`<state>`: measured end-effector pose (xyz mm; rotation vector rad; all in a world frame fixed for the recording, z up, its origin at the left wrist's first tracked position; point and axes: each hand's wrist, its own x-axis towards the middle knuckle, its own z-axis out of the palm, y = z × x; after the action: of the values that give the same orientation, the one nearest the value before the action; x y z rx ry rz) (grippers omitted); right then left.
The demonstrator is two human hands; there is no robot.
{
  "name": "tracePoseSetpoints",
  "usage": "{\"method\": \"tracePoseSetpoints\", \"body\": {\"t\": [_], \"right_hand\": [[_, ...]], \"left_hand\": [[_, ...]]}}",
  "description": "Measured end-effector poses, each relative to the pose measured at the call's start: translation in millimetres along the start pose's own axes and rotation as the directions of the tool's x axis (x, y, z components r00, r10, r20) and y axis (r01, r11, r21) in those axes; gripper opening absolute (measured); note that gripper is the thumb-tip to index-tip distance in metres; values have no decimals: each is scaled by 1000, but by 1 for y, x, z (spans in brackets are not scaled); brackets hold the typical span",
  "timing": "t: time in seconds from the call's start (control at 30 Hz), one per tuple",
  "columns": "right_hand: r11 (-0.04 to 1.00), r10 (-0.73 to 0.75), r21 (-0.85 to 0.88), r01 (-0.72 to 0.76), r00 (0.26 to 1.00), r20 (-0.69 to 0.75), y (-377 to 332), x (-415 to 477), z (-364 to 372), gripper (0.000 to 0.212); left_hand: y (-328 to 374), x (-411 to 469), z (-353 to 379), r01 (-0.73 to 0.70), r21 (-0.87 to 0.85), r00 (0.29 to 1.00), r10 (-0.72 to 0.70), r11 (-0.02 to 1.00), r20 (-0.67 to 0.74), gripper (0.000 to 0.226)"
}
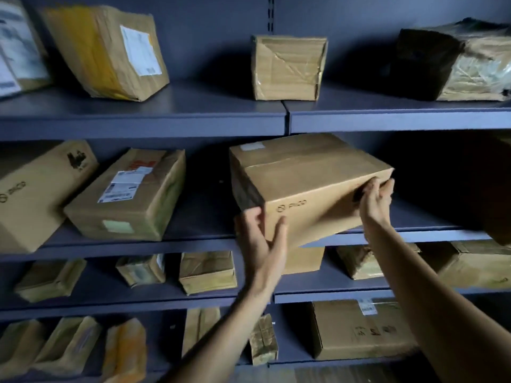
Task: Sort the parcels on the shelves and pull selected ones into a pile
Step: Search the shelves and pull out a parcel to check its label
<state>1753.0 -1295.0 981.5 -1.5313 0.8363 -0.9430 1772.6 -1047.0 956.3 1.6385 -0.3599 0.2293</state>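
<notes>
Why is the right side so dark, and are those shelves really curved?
Head view: lighting is dim, and the bay right of the box sinks into deep shadow. Head view again: the shelf edges bow because of the wide-angle lens. Same view: the left hand is smeared by motion blur, and the plastic-wrapped parcel top right catches glare.

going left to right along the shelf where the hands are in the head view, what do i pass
box with a black logo → parcel with white labels → tilted box, gripped by the left hand and right hand at its ends → dark box at the right edge
</notes>
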Motion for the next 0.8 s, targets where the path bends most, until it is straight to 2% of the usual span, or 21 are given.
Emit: {"method": "tracePoseSetpoints", "body": {"t": [0.1, 0.17, 0.23, 0.3, 0.37, 0.47, 0.57, 0.67, 0.73, 0.8], "right_hand": [[991, 126, -44, -123, 989, 78, 13, 7, 13, 60], [985, 172, -50, -168, 980, 96, 22, 2, 18, 64], [982, 184, -67, -178, 978, 96, 28, -2, 17, 66], [980, 195, -47, -191, 977, 91, 31, -2, 12, 59], [983, 183, -25, -182, 980, 80, 30, 1, 4, 53], [991, 134, -27, -132, 989, 69, 17, 9, -5, 47], [998, 62, -26, -61, 997, 51, 2, 33, -8, 48], [999, 36, -5, -35, 999, 34, -13, 56, -6, 55], [997, 71, 24, -72, 996, 46, -13, 68, -3, 55], [986, 139, 83, -146, 986, 87, -9, 73, 2, 68]], "left_hand": [[21, -31, 13, -243, 75, 942, 217, 967, 256, 43], [22, -33, 18, -298, 109, 905, 245, 948, 347, 46], [18, -26, 17, -202, 91, 926, 160, 975, 341, 51], [13, -10, 10, -26, 79, 952, 0, 997, 306, 55], [11, 15, -2, 141, 55, 949, -151, 988, 276, 48], [9, 61, -20, 300, 17, 937, -297, 954, 183, 46], [-1, 102, -29, 376, -3, 921, -374, 926, 105, 51], [-5, 121, -28, 395, -40, 912, -386, 918, 137, 59], [-8, 125, -24, 385, -61, 909, -367, 921, 197, 63], [-7, 124, -19, 387, -11, 897, -374, 922, 234, 74]]}}
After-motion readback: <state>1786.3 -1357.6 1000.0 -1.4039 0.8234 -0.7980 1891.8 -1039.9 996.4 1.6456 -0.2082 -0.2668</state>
